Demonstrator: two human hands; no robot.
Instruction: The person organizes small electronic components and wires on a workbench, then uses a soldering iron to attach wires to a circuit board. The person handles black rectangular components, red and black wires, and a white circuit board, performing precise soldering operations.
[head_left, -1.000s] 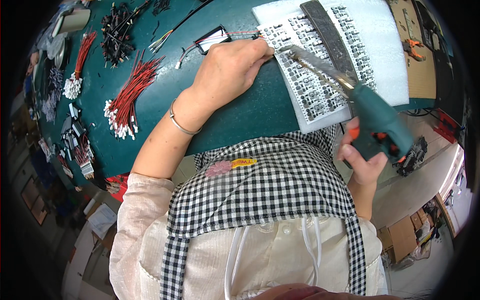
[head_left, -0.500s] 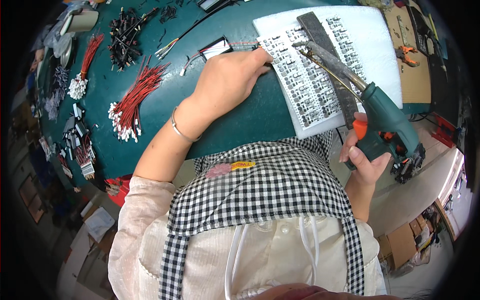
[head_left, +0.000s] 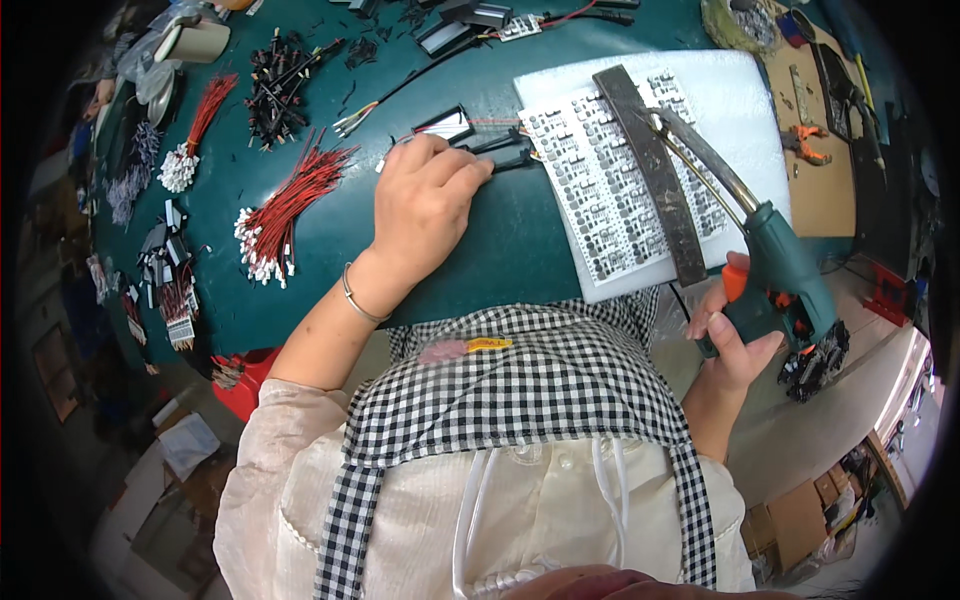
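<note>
My left hand (head_left: 425, 195) is curled, palm down, at the left edge of a white sheet of small circuit boards (head_left: 600, 215). Its fingers close on a black cable (head_left: 515, 162) whose far end meets that edge; the fingertips are partly hidden. A second black cable lies just beyond, along with a small black case (head_left: 446, 125) and thin red wires. My right hand (head_left: 738, 348) grips a green soldering gun (head_left: 785, 262) with an orange trigger. The gun's metal tip slants over a dark flat bar (head_left: 655, 170) lying across the sheet.
White foam (head_left: 750, 110) lies beneath the sheet. To the left on the green table are bundles of red wires with white connectors (head_left: 290, 205), black cables (head_left: 280, 85) and grey parts. Orange-handled pliers (head_left: 806, 145) rest on a brown board at the right.
My left hand has moved left from the sheet's edge, and black cables now show between it and the boards. The soldering gun stays over the bar. The whole view has shifted slightly.
</note>
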